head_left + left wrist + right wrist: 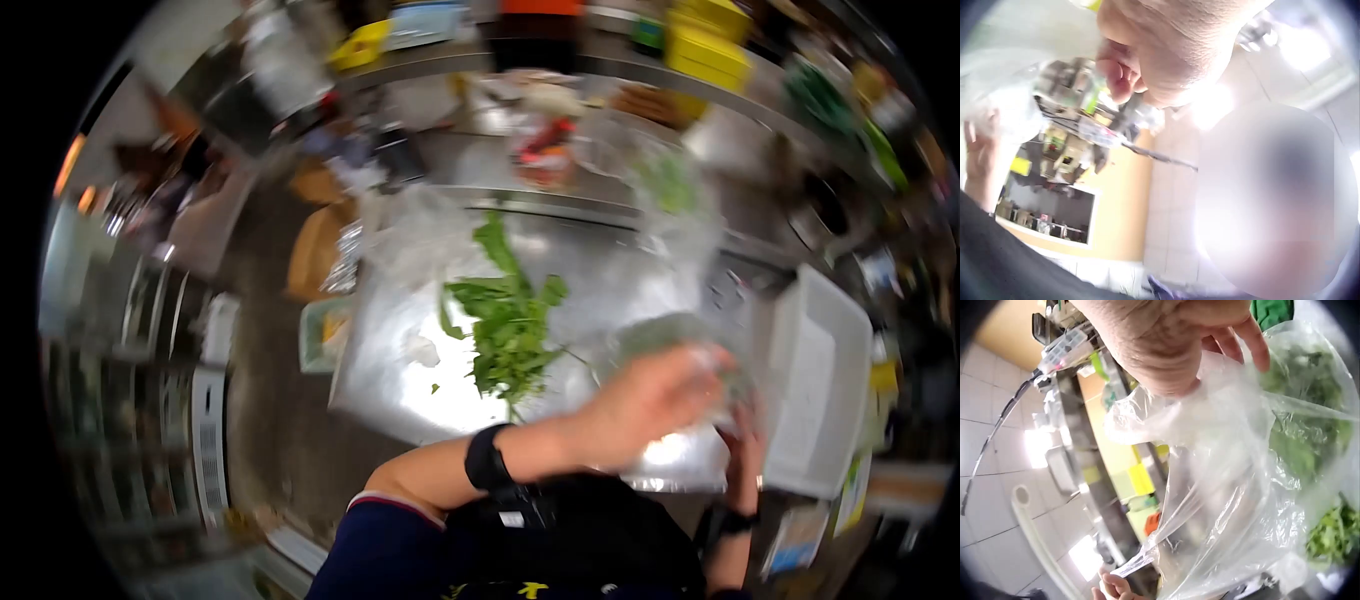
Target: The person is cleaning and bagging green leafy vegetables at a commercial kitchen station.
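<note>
A clear plastic bag (1229, 456) with leafy greens (1310, 419) inside stretches between my two hands over the right part of the metal table. My left hand (640, 405) pinches the bag's edge; in the right wrist view its fingertips (1119, 587) show at the end of a pulled strip of plastic. On the other side, my right hand (1166, 337) grips the bag's gathered film, its thumb hidden. In the head view the right hand (742, 440) is blurred. Loose leafy greens (510, 335) lie in a heap on the table, left of the bag.
The metal table (400, 385) also bears crumpled clear plastic (410, 235) at its back left. A white tub (820, 390) stands at the right. Behind runs a shelf with another bag of greens (670, 185) and yellow boxes (705, 50). A green container (318, 335) sits by the left edge.
</note>
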Tool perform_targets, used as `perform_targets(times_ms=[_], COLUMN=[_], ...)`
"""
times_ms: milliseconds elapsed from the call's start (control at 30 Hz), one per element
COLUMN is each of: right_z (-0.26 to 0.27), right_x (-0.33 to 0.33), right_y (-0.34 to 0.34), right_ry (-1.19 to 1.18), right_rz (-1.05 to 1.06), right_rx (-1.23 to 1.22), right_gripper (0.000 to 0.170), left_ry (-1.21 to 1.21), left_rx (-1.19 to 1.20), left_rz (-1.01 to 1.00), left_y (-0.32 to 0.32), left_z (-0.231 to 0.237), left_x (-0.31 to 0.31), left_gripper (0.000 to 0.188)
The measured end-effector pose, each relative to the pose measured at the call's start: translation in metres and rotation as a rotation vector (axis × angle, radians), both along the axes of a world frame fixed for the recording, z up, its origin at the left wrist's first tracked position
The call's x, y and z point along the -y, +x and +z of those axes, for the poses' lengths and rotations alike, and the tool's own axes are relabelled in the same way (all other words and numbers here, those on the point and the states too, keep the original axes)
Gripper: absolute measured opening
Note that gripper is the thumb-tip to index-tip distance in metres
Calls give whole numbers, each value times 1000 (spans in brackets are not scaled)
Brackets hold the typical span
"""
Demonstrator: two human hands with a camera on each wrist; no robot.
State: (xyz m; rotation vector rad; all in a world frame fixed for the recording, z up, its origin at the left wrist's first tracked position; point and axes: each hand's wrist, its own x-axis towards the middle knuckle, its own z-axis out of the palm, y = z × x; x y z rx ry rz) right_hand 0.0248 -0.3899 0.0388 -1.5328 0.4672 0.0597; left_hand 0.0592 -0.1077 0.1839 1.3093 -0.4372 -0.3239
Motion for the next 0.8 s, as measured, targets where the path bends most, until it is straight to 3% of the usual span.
perform_targets(times_ms=[33,67,100,133,200,233,300,333,400,467,500,533,567,600,633,667,733,800], right_z=[-33,-52,-63,-43,-35,-15,31,17,-21,-36,-52,-62,-69,-79,-100,-111,-123,-120], right_x=[22,40,54,49,64,57,25,21,14,5,4,12,25,39,52,68,100,121], right_y=[-6,-7,-13,-12,-29,-29,-16,-11,-3,0,1,4,6,6,4,3,1,-2], right_ry=[-84,37,128,134,444,444,124,132,-446,-613,-646,-642,-261,121,401,403,862,901], right_rz=[50,-157,-202,-337,-262,-291,-255,-258,64,157,26,31,-37,-112,-218,-224,-744,-671], right_rx=[30,-223,-182,-306,-21,-22,-64,-75,35,24,170,162,2,-156,17,11,-198,-234], right_gripper=[59,61,62,69,80,80,89,89,96,99,75,75,58,42,22,22,20,23], left_ry=[59,117,178,47,20,30,211,222,440,526,784,1031,1035,995,956,958,492,429], left_rx=[-293,-269,-433,-570,-670,-676,-672,-680,-674,-581,-377,-170,-183,-165,-141,-145,-732,-843], left_rz=[-18,82,174,250,367,341,408,408,171,48,-117,-283,-288,-252,-217,-224,144,285], left_y=[16,33,44,46,44,43,40,40,43,44,42,38,33,29,28,31,39,60], left_z=[-12,-57,-101,-132,-175,-173,-163,-169,-182,-186,-196,-207,-225,-247,-258,-255,-243,-255], left_x=[0,5,5,0,-10,-4,1,2,14,29,35,38,39,38,38,39,38,15], left_gripper=[30,28,27,25,36,36,70,70,95,94,83,73,73,59,47,47,32,26])
